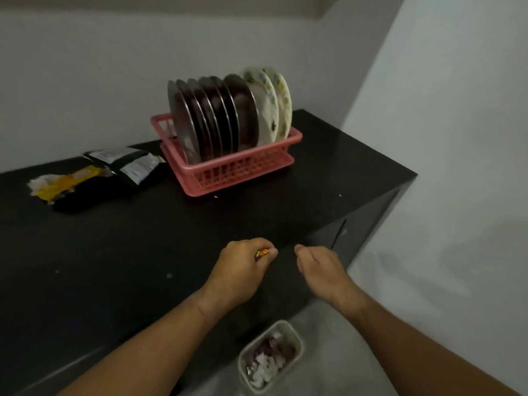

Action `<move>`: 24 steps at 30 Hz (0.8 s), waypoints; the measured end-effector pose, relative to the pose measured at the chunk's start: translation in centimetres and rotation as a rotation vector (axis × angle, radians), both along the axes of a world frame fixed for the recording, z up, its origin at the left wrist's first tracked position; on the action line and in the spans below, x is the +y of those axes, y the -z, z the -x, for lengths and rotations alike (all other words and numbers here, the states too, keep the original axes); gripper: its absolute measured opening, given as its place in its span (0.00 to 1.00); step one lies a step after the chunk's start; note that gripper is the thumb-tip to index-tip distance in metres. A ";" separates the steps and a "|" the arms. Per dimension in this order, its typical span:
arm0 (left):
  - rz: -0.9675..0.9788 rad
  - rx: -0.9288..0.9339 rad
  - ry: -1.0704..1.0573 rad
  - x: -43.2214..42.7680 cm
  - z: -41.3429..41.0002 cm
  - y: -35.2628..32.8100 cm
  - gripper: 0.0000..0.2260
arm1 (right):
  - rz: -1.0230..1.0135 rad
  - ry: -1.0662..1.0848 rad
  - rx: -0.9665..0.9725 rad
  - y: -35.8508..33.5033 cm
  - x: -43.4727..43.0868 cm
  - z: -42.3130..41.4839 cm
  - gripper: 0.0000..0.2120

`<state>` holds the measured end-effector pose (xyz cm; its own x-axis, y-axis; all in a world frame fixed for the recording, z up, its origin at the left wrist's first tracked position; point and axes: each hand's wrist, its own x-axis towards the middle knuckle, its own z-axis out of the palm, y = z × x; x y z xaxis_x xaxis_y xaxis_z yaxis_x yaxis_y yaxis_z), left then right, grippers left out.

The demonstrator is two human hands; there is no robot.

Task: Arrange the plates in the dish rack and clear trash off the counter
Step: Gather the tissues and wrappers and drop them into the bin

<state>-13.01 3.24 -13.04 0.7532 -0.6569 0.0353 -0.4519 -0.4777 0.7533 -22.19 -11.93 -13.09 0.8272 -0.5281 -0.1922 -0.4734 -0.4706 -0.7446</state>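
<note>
Pink rack (228,170) on the black counter (143,238) holds the plates (228,115) upright, wrappers (94,172) lie to its left, the left hand (243,270) pinches a small colourful wrapper (261,253), the right hand (320,267) is loosely curled and empty, above a bin (297,335).

One dish rack (228,170), about six steel plates (217,118), two white plates (271,104), three wrappers (125,164), one bin (271,355)

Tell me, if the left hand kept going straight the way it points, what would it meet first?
Probably the pink rack with the plates. The left hand, closed on a small wrapper, points up-counter; bare black counter lies between. Depth is unclear.
</note>
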 end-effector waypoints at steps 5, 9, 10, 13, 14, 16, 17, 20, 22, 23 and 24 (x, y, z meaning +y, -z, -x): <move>-0.136 -0.018 -0.008 -3.5 6.0 3.7 0.16 | -0.023 -0.009 0.078 3.5 -3.7 6.7 0.24; -0.261 -0.069 0.013 -5.3 7.6 7.4 0.20 | -0.037 -0.039 0.159 7.2 -5.5 9.1 0.17; -0.285 -0.076 0.021 -5.6 7.9 8.6 0.20 | -0.051 -0.046 0.191 8.5 -5.7 9.6 0.15; -0.348 -0.049 0.015 -6.0 8.7 13.4 0.20 | -0.128 -0.051 0.284 13.1 -5.9 10.6 0.11; -0.365 -0.026 0.001 -5.9 8.8 15.3 0.20 | -0.156 -0.045 0.299 14.9 -6.0 10.7 0.10; -0.407 -0.003 -0.012 -5.5 8.8 19.6 0.21 | -0.182 -0.036 0.308 18.9 -6.2 10.5 0.08; -0.427 0.001 -0.015 -5.2 8.7 21.9 0.21 | -0.182 -0.038 0.309 21.1 -6.2 10.3 0.07; -0.455 0.048 -0.045 -4.1 8.3 29.1 0.22 | -0.170 -0.072 0.313 28.0 -5.8 9.0 0.07; -0.482 0.071 -0.074 -3.5 7.8 34.1 0.21 | -0.147 -0.126 0.326 33.2 -5.4 7.6 0.07; -0.493 0.081 -0.088 -3.3 7.5 36.6 0.21 | -0.124 -0.159 0.337 36.0 -5.1 6.8 0.07; -0.495 0.089 -0.098 -3.1 7.2 38.9 0.20 | -0.098 -0.199 0.346 38.8 -5.0 6.0 0.07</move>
<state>-20.25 0.19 -51.99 0.7983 -0.5043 -0.3292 -0.3314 -0.8242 0.4592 -28.21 -16.89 -51.91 0.7891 -0.3297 -0.5183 -0.6106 -0.5126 -0.6036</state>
